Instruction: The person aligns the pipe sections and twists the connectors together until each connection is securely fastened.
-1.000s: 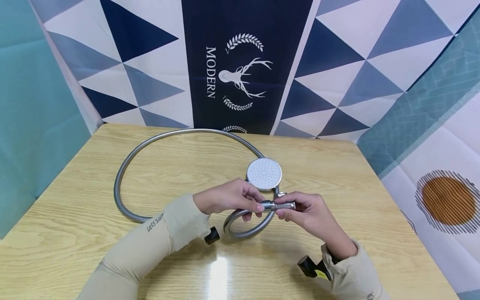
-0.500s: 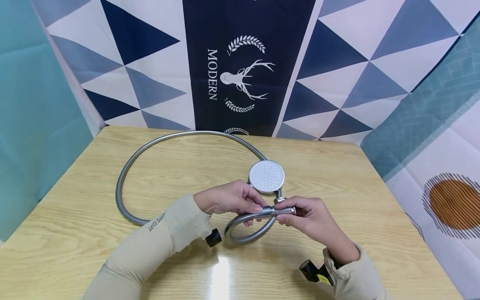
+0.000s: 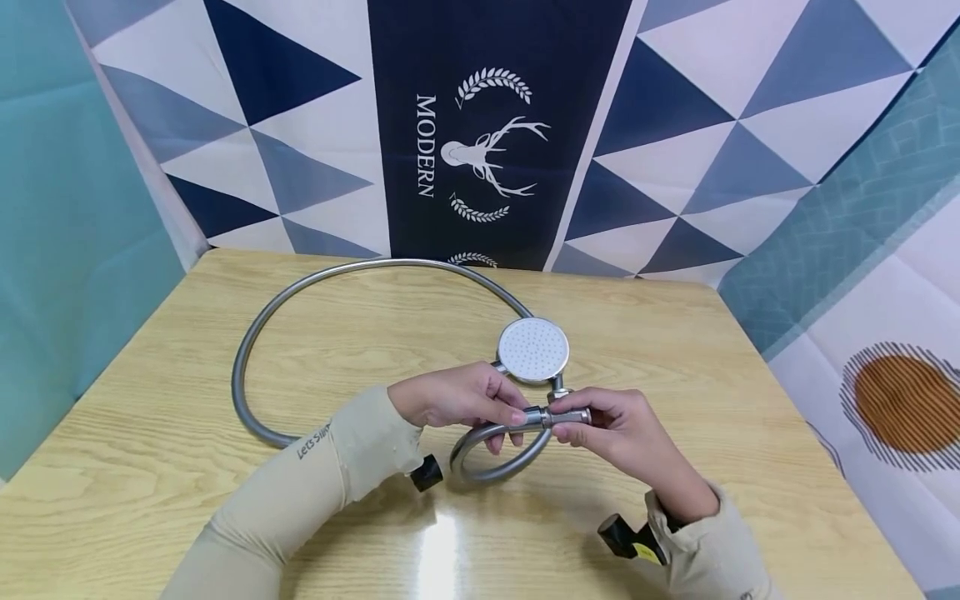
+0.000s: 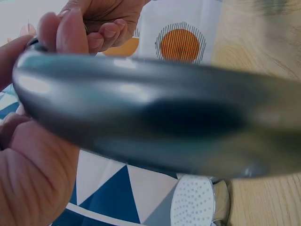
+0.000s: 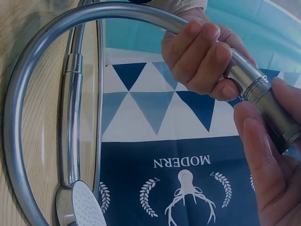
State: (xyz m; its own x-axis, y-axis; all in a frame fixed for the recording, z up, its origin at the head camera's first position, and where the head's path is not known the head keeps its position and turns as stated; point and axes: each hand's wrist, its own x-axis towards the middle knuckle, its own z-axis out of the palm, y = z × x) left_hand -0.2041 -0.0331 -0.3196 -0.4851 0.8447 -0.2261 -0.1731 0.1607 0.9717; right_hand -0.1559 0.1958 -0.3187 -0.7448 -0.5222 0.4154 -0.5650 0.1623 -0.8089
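My left hand (image 3: pixel 465 402) pinches the metal end of a grey shower hose (image 3: pixel 246 350), seen close up as a blurred curve in the left wrist view. My right hand (image 3: pixel 621 427) holds a short silver cylindrical fitting (image 5: pixel 276 115) between thumb and fingers. The hose end and the fitting meet in line, with a few thread-like rings (image 5: pixel 256 89) showing at the joint. Behind the hands lies a handheld shower head (image 3: pixel 533 349) with its white dotted face up; its chrome handle (image 5: pixel 71 127) shows in the right wrist view.
The hose makes a wide loop over the back left of the wooden table (image 3: pixel 150 400) and a small loop below the hands. A hexagonal metal piece (image 3: pixel 558 395) sits just behind the right fingers. Patterned cloth (image 3: pixel 480 167) hangs behind the table.
The head view has shifted slightly. Both hands stay at the joint; the left fingertips have moved a little, and more of the hose's metal end shows than one second ago.
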